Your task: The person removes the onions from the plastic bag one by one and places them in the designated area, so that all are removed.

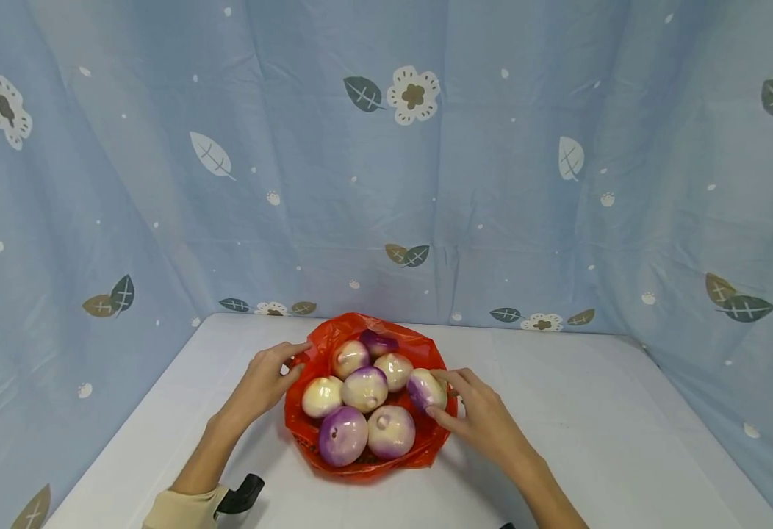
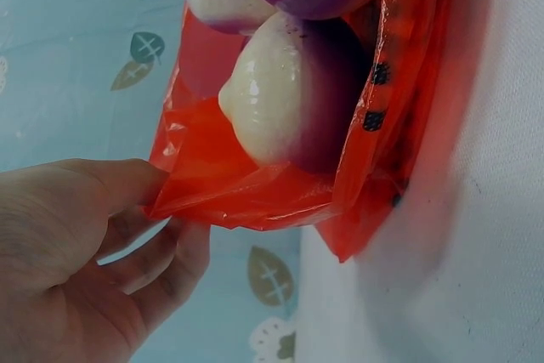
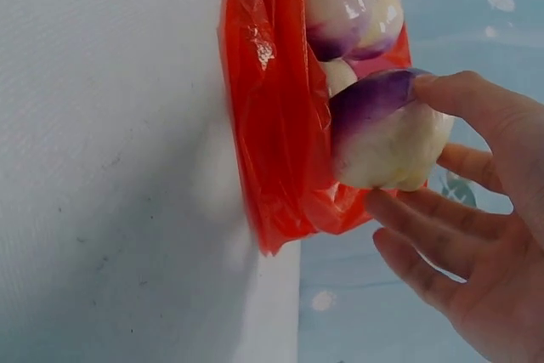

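Note:
Several glossy purple-and-white turnips sit together in a red plastic bag whose mouth is spread wide on the table. At the bag's left rim, my left hand pinches the plastic between thumb and fingers; the left wrist view shows this fold of red film beside a turnip. My right hand grips a turnip at the right side of the bag, thumb on its purple end and fingers under its pale side. That turnip overlaps the bag's rim in the head view.
The bag stands on a white-covered table. Behind it and at both sides hangs a blue curtain with leaf and flower prints. A black device is strapped at my left wrist, by the beige sleeve.

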The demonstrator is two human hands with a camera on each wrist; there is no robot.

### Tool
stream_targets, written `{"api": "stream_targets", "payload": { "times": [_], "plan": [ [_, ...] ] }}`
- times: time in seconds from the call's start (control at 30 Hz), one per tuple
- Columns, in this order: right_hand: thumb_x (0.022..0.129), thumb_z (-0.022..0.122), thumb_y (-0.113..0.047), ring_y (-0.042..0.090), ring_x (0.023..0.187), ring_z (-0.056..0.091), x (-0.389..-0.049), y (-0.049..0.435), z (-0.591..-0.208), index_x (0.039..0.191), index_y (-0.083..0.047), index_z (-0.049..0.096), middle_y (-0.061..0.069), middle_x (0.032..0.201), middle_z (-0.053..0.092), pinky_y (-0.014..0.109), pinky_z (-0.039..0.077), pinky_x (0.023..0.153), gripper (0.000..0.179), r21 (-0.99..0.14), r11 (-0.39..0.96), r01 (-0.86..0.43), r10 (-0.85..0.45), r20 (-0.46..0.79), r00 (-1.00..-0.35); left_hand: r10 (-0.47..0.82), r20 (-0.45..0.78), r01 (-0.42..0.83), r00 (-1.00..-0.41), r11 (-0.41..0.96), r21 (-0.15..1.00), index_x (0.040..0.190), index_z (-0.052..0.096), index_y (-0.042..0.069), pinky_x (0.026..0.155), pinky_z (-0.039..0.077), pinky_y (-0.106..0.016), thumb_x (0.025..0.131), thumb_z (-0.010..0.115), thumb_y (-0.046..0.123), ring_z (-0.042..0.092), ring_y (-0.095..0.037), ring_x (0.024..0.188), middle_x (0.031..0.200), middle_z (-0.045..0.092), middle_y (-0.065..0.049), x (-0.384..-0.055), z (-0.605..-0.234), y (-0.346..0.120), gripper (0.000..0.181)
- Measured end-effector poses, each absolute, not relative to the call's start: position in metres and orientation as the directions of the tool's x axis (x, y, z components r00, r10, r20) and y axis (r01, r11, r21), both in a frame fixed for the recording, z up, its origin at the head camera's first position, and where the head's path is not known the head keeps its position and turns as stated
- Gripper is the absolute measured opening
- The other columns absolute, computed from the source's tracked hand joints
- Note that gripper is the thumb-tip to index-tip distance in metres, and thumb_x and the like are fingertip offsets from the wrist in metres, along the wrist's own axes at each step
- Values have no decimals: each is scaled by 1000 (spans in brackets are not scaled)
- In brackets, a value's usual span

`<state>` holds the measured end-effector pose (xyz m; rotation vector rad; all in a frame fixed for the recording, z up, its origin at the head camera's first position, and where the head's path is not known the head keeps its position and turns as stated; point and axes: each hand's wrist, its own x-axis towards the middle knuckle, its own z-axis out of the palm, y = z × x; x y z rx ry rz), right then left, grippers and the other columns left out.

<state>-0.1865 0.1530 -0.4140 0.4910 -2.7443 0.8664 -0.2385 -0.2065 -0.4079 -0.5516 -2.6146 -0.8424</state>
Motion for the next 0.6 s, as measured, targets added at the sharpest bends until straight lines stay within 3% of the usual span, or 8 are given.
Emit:
{"api": "stream_targets", "payload": {
  "times": [0.4, 0.6],
  "plan": [
    [79, 82, -30, 19, 96, 67, -189, 159, -409, 128, -29, 61, -1, 116, 63, 32, 59, 77, 53, -550, 743, -381, -246, 305, -920, 258, 424, 455, -868, 754, 473, 123, 68, 5, 67, 53, -20, 86, 70, 1, 61, -14, 79, 100, 73, -8, -239, -407, -206, 38],
    [79, 82, -31, 17, 94, 68, -188, 162, -407, 127, -31, 61, -2, 115, 63, 33, 59, 76, 52, -569, 722, -393, -252, 313, -916, 260, 423, 456, -868, 755, 471, 123, 68, 5, 67, 56, -27, 86, 70, 1, 61, -14, 79, 99, 73, -8, -239, -407, -206, 38]
  ]
}}
